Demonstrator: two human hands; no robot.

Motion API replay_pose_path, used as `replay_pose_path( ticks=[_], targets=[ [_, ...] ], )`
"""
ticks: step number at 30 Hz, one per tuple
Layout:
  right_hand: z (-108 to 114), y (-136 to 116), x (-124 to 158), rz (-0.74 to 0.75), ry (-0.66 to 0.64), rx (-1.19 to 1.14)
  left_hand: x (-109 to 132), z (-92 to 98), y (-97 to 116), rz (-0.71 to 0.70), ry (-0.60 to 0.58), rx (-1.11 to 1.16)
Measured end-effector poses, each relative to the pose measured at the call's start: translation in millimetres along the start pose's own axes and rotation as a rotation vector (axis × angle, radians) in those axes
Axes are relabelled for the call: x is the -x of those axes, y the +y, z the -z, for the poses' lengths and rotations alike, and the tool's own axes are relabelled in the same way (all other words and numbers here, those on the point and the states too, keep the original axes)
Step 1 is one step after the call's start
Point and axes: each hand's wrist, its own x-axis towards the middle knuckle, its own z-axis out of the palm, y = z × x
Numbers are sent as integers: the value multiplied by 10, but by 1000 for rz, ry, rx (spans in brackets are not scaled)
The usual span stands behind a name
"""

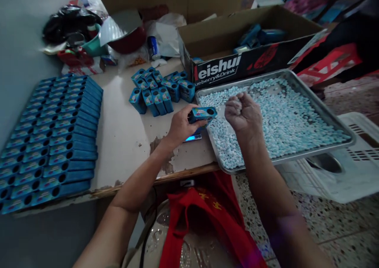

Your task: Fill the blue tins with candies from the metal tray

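Note:
My left hand grips a small blue box, tilted, with a dark round hole in its top facing the tray. Just below it a small digital scale with a lit blue display lies on the table, partly hidden by the hand. My right hand is a closed fist over a metal tray, right of the held box; what its fingers enclose is hidden. Pale blue and white tablets cover much of the tray. Beyond my left hand stands a loose group of similar blue boxes.
Packed rows of blue boxes fill the table's left end. Behind the tray stands a large open carton with blue packs inside. A bowl, a can and bags crowd the back. A white plastic crate sits under the tray's right side.

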Motion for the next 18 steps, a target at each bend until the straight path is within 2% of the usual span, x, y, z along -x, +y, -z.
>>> replay_pose_path(
  ticks=[4,7,10,14,18],
  targets=[
    [-213,-151,-83,117,35,51,-130,-96,220,-32,-30,-35],
    [-351,-186,-39,176,112,-17,-192,-222,296,-32,-40,-45],
    [-401,-163,51,241,101,-8,-233,-343,346,-42,-39,-65],
    [-299,-133,81,268,91,16,-270,-453,370,-46,-28,-68],
    [74,-88,-57,232,105,-40,-251,-453,272,0,-1,5]
  ],
)
